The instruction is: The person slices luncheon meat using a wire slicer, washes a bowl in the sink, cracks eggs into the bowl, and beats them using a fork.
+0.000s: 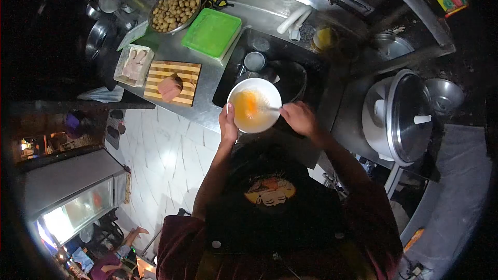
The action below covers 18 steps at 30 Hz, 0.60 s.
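My left hand (229, 123) grips the left rim of a white bowl (271, 91), held up in front of my body near the sink's front edge. Inside the bowl is beaten egg (249, 108), yellow with a brighter orange patch. My right hand (301, 118) is closed round the handle of a metal utensil (273, 108) that reaches into the egg from the right. Its head is blurred, so I cannot tell whether it is a fork or a whisk. To the left, a piece of pink meat (170, 88) lies on a striped wooden cutting board (189, 75).
The dark sink (228, 80) holds a metal cup (254, 61) under a white faucet (294, 22). Left stand a tray of pale meat (134, 66), a green-lidded container (211, 32) and a bowl of small potatoes (175, 10). A large lidded cooker (399, 116) stands right. A person sits lower left.
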{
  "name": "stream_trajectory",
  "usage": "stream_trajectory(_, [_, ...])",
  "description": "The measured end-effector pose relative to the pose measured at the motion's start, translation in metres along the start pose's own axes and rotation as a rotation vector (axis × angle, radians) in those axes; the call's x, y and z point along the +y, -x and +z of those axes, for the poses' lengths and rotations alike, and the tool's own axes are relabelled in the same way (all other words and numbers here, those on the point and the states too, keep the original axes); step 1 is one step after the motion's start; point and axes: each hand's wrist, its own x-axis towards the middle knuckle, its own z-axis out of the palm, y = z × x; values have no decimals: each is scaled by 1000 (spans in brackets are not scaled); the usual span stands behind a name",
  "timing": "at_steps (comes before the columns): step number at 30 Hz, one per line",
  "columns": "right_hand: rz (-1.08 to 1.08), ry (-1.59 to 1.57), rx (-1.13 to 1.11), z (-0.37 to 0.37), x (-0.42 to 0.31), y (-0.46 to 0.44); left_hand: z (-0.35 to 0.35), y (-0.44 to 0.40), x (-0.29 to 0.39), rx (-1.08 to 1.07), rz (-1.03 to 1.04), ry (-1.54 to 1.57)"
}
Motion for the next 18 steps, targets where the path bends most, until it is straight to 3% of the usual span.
stream_trajectory(3, [218,-297,-232,4,17,-10,3,0,2,-5,0,43])
stream_trajectory(6, [85,-133,-119,8,13,2,1,-2,2,8,0,28])
stream_trajectory(9, [180,-290,-194,7,12,-7,-5,-9,-21,11,17,-28])
stream_trajectory(12, [65,-414,87,-21,-35,-13,-5,-7,-16,19,23,-78])
stream_trajectory(15, [55,-190,-182,-28,-33,-11,-8,-10,-17,19,26,-42])
stream_trajectory(18, [-24,-542,-82,-9,-11,-15,-9,-11,-15,20,28,24])
